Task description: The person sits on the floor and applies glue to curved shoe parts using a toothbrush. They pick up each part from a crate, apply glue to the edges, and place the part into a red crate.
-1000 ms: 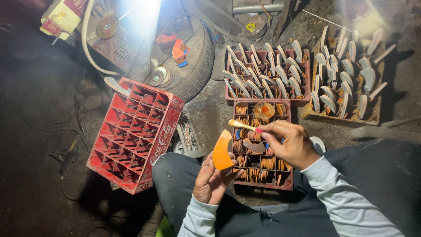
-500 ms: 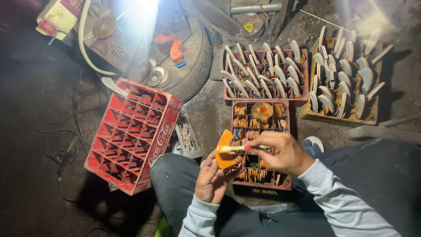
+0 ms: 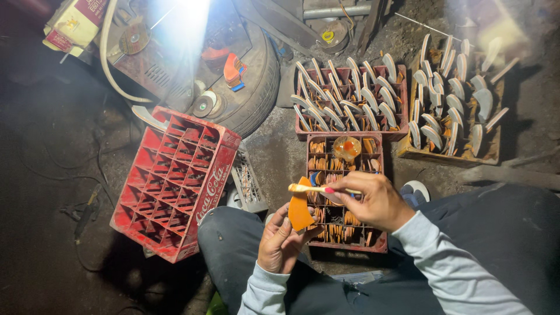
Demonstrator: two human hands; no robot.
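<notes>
Left hand (image 3: 283, 239) clamped low on an orange blade-shaped piece (image 3: 300, 205), held upright over the lap, just left of the near crate (image 3: 345, 192). Right hand (image 3: 373, 201) pinched shut on a small brush (image 3: 318, 189), held level, bristle end touching the top of the piece. A second ago the brush sat higher and further right, clear of the piece; half a second ago it crossed the piece's middle; now it lies at the upper edge, and the piece has come a little nearer the body. Reads as a coating stroke worked up the face of the piece, likely near the end of that pass. A cup of orange liquid (image 3: 347, 147) stands in the far end of the near crate, unmoved; orange pieces fill the compartments around it. Beyond, a second crate (image 3: 350, 102) and a wooden tray (image 3: 452, 99) hold pale pieces standing on edge, seemingly uncoated. An empty red crate (image 3: 175, 181) lies tilted to the left, against a tyre (image 3: 256, 87). Floor dark, strong glare from a lamp above.
</notes>
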